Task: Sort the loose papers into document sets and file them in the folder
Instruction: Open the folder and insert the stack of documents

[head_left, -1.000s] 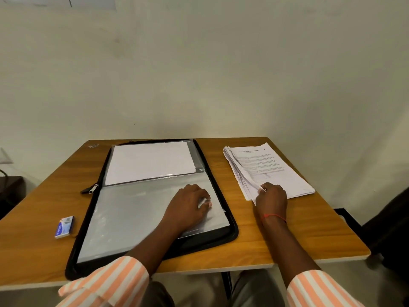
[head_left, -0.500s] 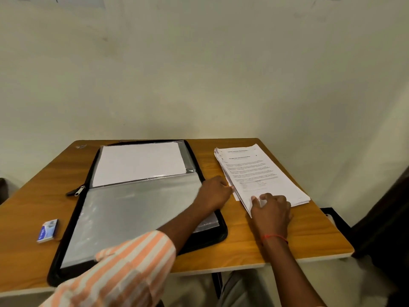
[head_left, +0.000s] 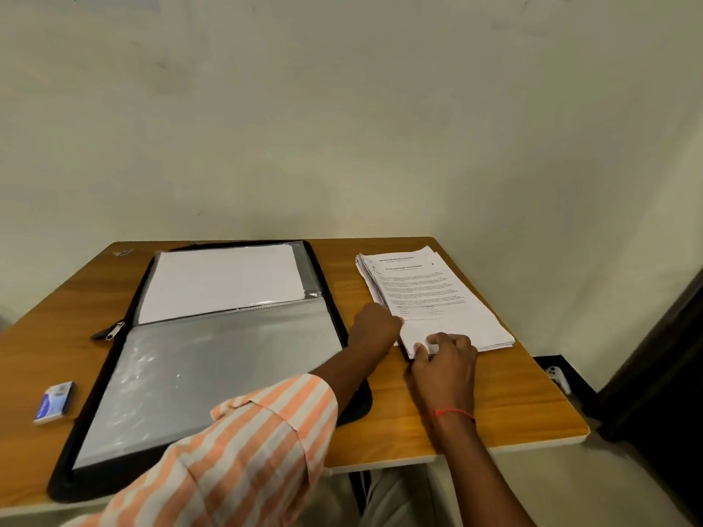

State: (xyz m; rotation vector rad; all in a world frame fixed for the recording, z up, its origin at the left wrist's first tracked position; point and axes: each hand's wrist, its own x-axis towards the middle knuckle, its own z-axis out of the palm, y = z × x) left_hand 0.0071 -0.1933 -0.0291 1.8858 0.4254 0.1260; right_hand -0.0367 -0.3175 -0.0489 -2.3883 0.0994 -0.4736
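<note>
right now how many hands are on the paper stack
2. The left hand meets the paper stack at its left edge, fingertips hidden; the right hand holds its near corner.

Within 1 second the left hand (head_left: 374, 329) left the clear sleeve (head_left: 213, 374) of the folder (head_left: 64, 484) and crossed to the left edge of the paper stack (head_left: 490, 332). The right hand (head_left: 445, 361) crept from beside the stack's near corner up onto it, and the top sheet (head_left: 418, 287) slid slightly askew, baring a 2nd heading.
</note>
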